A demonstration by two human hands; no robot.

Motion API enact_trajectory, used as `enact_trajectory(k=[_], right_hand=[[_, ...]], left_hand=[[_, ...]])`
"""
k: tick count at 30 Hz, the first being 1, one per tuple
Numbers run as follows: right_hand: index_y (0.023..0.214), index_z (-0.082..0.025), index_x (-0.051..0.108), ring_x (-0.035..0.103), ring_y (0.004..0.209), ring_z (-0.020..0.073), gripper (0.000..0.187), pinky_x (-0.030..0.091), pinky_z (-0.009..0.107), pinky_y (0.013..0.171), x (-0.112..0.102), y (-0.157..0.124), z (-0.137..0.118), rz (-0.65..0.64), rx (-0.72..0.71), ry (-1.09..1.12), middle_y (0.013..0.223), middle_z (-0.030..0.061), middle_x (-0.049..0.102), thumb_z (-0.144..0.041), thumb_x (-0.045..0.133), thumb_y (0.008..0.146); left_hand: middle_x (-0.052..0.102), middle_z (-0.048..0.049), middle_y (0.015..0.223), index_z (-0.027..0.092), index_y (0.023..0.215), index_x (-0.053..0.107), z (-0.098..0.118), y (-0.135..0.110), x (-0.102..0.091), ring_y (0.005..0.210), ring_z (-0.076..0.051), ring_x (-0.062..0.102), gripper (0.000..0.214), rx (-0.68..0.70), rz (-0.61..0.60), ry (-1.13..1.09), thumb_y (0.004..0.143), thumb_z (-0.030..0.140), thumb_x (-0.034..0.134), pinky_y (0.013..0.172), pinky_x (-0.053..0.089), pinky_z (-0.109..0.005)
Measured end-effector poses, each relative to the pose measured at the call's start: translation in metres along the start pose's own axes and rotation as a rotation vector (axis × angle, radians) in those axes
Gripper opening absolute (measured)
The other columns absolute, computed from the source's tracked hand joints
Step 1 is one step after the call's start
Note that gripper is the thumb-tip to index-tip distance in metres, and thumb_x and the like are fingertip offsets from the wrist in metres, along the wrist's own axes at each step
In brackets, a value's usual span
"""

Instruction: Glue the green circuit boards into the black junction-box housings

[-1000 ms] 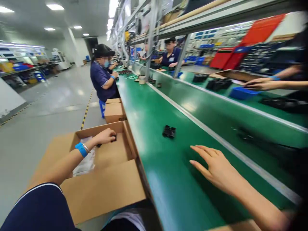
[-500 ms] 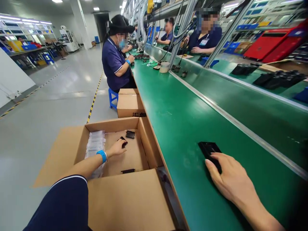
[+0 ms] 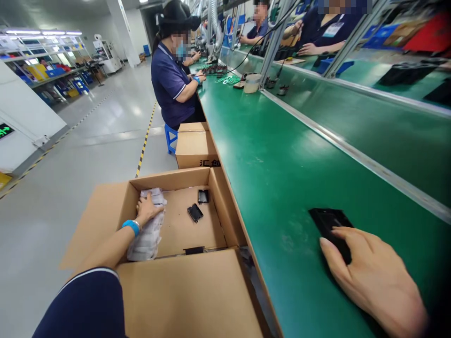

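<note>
My left hand (image 3: 147, 209), with a blue wristband, reaches into an open cardboard box (image 3: 176, 180) on the floor and rests on a row of clear plastic bags (image 3: 148, 230) along the box's left side; its fingers lie over the bags. Two small black parts (image 3: 195, 212) lie loose on the box bottom. My right hand (image 3: 373, 277) lies on the green conveyor belt (image 3: 282, 155), fingers laid over the near end of a flat black part (image 3: 329, 223).
A smaller closed carton (image 3: 195, 148) stands beyond the open box. A person in a dark blue shirt (image 3: 172, 84) sits on a blue stool at the belt further up. Other people work across the line. A metal rail (image 3: 352, 152) divides the belt lengthwise.
My left hand let go of a black part in the box and moved left onto the plastic bags. My right hand reached the black part on the belt and now covers its near end.
</note>
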State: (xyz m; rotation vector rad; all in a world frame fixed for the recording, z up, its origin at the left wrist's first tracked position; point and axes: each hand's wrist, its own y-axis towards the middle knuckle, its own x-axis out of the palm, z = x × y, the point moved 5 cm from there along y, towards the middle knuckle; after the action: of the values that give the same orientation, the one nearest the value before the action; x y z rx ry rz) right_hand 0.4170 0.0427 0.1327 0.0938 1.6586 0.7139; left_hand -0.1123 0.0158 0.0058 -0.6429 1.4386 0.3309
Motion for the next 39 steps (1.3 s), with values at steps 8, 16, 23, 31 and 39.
enact_trajectory(k=[8, 16, 23, 31, 39], right_hand=[[0.094, -0.016, 0.057, 0.059, 0.094, 0.0360, 0.029, 0.047, 0.048, 0.080, -0.005, -0.001, 0.000, 0.035, 0.031, 0.008, 0.097, 0.0195, 0.063, -0.039, 0.039, 0.090], [0.093, -0.015, 0.057, 0.060, 0.093, 0.0308, 0.027, 0.047, 0.044, 0.079, -0.006, -0.003, 0.001, 0.034, 0.064, -0.001, 0.095, 0.0145, 0.063, -0.036, 0.040, 0.090], [0.089, -0.015, 0.059, 0.058, 0.091, 0.0316, 0.021, 0.045, 0.047, 0.081, -0.009, -0.001, -0.002, 0.058, 0.073, 0.131, 0.094, 0.0161, 0.063, -0.031, 0.045, 0.087], [0.087, -0.019, 0.055, 0.055, 0.090, 0.0230, 0.009, 0.047, 0.035, 0.084, -0.071, -0.021, -0.005, 0.018, 0.146, 0.042, 0.092, 0.0092, 0.061, -0.024, 0.048, 0.087], [0.094, -0.022, 0.051, 0.060, 0.085, 0.0207, 0.006, 0.051, 0.033, 0.072, -0.209, -0.216, -0.005, 0.053, 0.437, -0.066, 0.093, 0.0080, 0.059, -0.025, 0.046, 0.090]], left_hand=[[0.047, -0.0119, 0.134, 0.019, 0.130, 0.049, 0.115, -0.030, 0.034, 0.118, -0.031, 0.049, 0.049, 0.707, -0.227, -0.122, 0.088, 0.040, 0.062, 0.096, 0.043, -0.054], [0.036, -0.0119, 0.146, 0.023, 0.133, 0.049, 0.127, -0.077, 0.052, 0.131, -0.035, 0.038, 0.066, 0.902, -0.194, -0.333, 0.076, 0.044, 0.074, 0.106, 0.033, -0.056], [0.057, -0.0097, 0.117, 0.016, 0.124, 0.049, 0.125, -0.054, -0.008, 0.102, -0.024, 0.059, 0.045, 0.782, -0.068, -0.737, 0.088, 0.040, 0.060, 0.088, 0.049, -0.044], [0.054, -0.0050, 0.114, 0.025, 0.132, 0.036, 0.215, -0.147, -0.153, 0.098, -0.024, 0.058, 0.077, 1.208, -0.231, -0.935, 0.067, 0.040, 0.075, 0.087, 0.048, -0.034], [0.048, -0.0108, 0.119, 0.031, 0.142, 0.035, 0.366, -0.360, -0.123, 0.104, -0.032, 0.055, 0.095, 1.941, -0.275, -0.305, 0.058, 0.043, 0.077, 0.087, 0.049, -0.044]])
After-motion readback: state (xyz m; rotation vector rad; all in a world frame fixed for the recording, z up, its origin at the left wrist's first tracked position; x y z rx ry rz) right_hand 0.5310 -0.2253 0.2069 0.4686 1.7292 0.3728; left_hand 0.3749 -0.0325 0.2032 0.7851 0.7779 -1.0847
